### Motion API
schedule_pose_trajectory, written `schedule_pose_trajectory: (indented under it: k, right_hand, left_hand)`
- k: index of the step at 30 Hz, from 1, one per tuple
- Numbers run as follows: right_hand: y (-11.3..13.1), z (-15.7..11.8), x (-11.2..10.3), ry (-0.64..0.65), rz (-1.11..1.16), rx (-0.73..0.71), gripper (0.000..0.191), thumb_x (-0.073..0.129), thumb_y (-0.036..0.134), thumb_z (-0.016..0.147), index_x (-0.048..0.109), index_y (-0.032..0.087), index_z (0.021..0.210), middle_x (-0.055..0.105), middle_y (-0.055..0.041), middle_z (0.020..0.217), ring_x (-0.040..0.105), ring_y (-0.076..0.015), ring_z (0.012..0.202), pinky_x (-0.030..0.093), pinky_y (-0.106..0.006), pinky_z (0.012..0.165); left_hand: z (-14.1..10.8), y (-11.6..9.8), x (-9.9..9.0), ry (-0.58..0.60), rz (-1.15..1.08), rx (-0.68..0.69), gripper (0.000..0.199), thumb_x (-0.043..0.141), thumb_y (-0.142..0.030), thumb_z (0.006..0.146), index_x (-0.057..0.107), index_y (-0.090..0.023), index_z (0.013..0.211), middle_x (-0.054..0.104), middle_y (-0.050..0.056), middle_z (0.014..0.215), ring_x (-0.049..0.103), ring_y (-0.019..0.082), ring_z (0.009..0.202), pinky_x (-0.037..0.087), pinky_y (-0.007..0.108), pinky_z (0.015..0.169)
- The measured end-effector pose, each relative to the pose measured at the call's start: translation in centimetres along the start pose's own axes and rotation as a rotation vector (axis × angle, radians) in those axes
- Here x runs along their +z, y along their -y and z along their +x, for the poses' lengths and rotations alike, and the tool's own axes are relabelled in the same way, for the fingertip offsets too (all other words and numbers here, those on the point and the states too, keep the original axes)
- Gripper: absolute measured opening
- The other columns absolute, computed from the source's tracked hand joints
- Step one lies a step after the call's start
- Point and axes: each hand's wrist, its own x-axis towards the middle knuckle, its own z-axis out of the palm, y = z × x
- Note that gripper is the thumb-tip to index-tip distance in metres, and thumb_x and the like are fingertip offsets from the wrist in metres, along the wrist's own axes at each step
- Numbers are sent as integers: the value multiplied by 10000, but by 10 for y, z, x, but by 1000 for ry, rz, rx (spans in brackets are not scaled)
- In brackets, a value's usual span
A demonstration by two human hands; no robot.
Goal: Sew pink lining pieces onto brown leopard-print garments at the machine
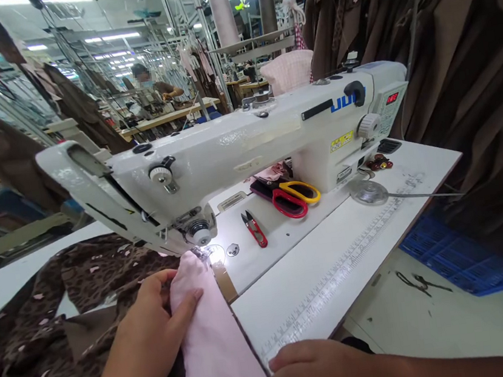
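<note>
Right at the bottom of the shot, the right hand (315, 371) comes in low, its fingers (291, 361) loosely curled and just touching the lower edge of the pink fabric (216, 352), with no real grip on it. Over to the left, the left hand (153, 323) has that fabric pinched, thumb lying on top and fingers wrapped around the fold. The pink length runs up to the presser foot (202, 253) of the white sewing machine (246, 146), its far end apparently under the foot, though the view there is poor and I can't make out a finished seam. Most of the pink sits on the near side of the foot. Brown patterned fabric (38, 355) is bunched to the left, under the left hand. On the white surface (320, 302), red thread snips (254, 228) lie beside scissors with red and yellow handles (294, 198). Further back, a co-worker (147, 82) works at another bench (169, 118).
</note>
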Motion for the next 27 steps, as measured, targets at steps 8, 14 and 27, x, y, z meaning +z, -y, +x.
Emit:
schedule_pose_trajectory:
  k: [8, 14, 27]
  right_hand:
    - [1, -6, 0, 3, 44, 28, 235, 353, 279, 1115, 553, 162, 1154, 740, -5, 1041, 655, -100, 1018, 445, -235, 1062]
    - [-5, -8, 0, -85, 38, 17, 225, 345, 245, 1118, 515, 138, 1218, 746, -7, 1051, 645, -89, 1063, 407, -217, 1082]
    - [-5, 24, -6, 69, 63, 159, 246, 452, 314, 1083, 531, 213, 873, 751, 40, 885, 707, -78, 915, 500, -189, 848]
  left_hand:
    - [-6, -5, 2, 32, 12, -33, 573, 552, -614, 689, 528, -257, 1136, 747, 88, 978, 714, 322, 874, 511, 408, 764]
    - [-3, -6, 2, 33, 2, -50, 617, 578, -625, 674, 510, -258, 1166, 736, 46, 908, 670, 268, 706, 491, 386, 716]
    - [5, -2, -4, 80, -23, -40, 808, 539, -671, 665, 405, -234, 1331, 623, -62, 614, 613, 230, 551, 453, 346, 582]
